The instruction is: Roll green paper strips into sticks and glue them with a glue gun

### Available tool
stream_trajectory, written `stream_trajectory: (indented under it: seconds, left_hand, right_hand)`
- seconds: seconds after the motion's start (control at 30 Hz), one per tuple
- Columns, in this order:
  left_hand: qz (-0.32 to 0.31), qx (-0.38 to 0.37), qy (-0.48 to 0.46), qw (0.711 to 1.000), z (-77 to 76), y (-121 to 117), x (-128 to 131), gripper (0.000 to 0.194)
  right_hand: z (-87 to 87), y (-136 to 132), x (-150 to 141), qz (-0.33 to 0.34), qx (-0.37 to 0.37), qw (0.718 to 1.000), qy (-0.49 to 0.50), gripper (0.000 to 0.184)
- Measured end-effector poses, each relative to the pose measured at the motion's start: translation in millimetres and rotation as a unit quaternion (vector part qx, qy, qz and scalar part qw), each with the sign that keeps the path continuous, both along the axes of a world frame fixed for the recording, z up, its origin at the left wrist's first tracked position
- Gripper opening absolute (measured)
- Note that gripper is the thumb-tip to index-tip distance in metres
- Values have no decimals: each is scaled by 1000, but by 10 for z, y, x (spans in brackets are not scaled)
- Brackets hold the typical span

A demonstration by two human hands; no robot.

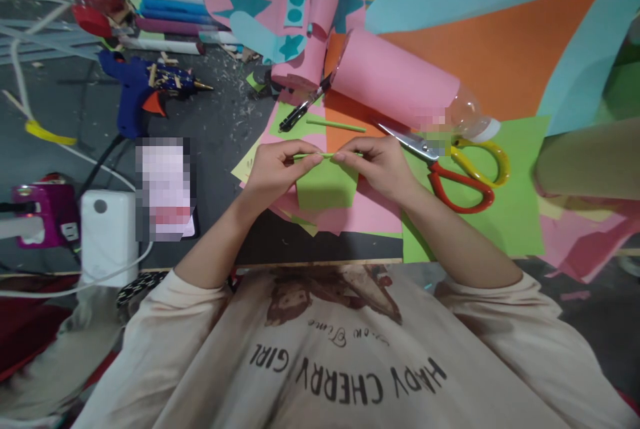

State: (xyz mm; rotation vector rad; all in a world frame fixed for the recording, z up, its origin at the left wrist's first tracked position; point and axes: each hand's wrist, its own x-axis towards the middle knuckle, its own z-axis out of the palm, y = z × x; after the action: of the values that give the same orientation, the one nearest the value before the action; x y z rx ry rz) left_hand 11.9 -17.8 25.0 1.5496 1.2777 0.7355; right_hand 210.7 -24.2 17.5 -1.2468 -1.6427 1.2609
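My left hand and my right hand both pinch the top edge of a small green paper piece, which is curled into a thin roll between the fingertips. The paper hangs down over pink sheets. A finished thin green paper roll lies just beyond my hands. Red and yellow scissors rest to the right of my right hand.
A plastic bottle wrapped in pink paper lies behind the hands on an orange sheet. A blue glue gun and a craft knife lie at the back left. A phone and a white charger sit at the left.
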Motion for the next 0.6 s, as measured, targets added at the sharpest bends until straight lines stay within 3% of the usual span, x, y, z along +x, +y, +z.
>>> stream_trajectory:
  seconds: [0.3,0.6]
  left_hand:
    - [-1,-20,-35,999,-22,-10,-16,42]
    - [-3,0,4,1000,43,-11,-9,30]
  right_hand:
    - [44,18,7,16,13,1000,19,45]
    - [40,13,8,27,-1,999,22,51]
